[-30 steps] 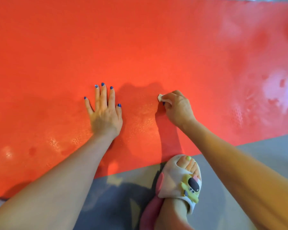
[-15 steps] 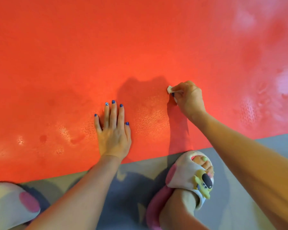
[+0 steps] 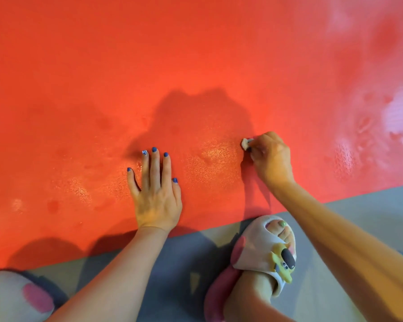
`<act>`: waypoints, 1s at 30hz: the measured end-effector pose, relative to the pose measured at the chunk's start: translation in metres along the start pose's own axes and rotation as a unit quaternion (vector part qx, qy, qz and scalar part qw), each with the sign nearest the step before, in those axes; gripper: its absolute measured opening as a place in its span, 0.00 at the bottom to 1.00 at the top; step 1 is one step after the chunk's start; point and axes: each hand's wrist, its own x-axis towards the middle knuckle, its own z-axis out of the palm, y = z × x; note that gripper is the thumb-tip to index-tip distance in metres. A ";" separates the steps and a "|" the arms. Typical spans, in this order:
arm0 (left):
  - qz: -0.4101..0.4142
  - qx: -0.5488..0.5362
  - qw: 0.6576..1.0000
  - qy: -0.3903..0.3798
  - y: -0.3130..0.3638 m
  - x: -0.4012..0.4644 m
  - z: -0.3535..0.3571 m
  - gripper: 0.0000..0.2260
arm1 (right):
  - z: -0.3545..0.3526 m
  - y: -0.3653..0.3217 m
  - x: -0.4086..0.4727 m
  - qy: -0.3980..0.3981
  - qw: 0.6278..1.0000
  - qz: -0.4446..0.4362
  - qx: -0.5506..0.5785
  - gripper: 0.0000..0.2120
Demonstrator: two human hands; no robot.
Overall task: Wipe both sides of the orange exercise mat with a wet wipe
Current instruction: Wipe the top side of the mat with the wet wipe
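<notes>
The flat orange foam exercise mat (image 3: 149,66) fills the upper two thirds of the frame, its finely pebbled surface glistening with damp patches at centre and pale, whitish wet sheen at the far right. Its near edge runs across the lower part of the frame, rising toward the right, over the smooth grey floor (image 3: 370,219). The left hand (image 3: 155,196) lies palm-down on the mat just left of centre, fingers (image 3: 154,168) straight and slightly spread, blue polish on the nails. Right of centre, the right hand (image 3: 271,159) has its fingers curled, pinching a small crumpled white wet wipe (image 3: 244,142) whose wad presses against the mat surface. At the lower right a soft cream open-toed slipper (image 3: 261,249) with a pink patch and a yellow charm sits on the floor just beside the mat edge; a second cream slipper (image 3: 12,296) with a pink spot shows in the lower left corner.
</notes>
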 end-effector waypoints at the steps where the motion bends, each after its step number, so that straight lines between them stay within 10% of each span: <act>1: 0.000 0.001 1.000 -0.002 0.000 0.000 0.000 0.26 | 0.006 -0.009 -0.005 0.014 1.000 0.002 -0.002 0.07; 8: 0.005 -0.007 1.000 0.007 -0.001 0.000 0.000 0.26 | 0.039 -0.075 -0.036 -0.127 0.966 -0.222 0.030 0.09; 14: 0.002 -0.012 1.000 -0.011 0.000 0.001 0.001 0.26 | 0.005 -0.001 -0.029 -0.008 1.000 0.006 -0.013 0.09; 22: 0.015 -0.040 0.998 -0.055 -0.006 0.003 -0.003 0.28 | 0.035 -0.074 -0.072 -0.161 0.968 -0.192 0.003 0.06; 30: 0.046 -0.028 0.985 -0.161 -0.014 0.008 -0.018 0.32 | 0.008 -0.026 -0.064 -0.039 0.997 0.000 -0.064 0.06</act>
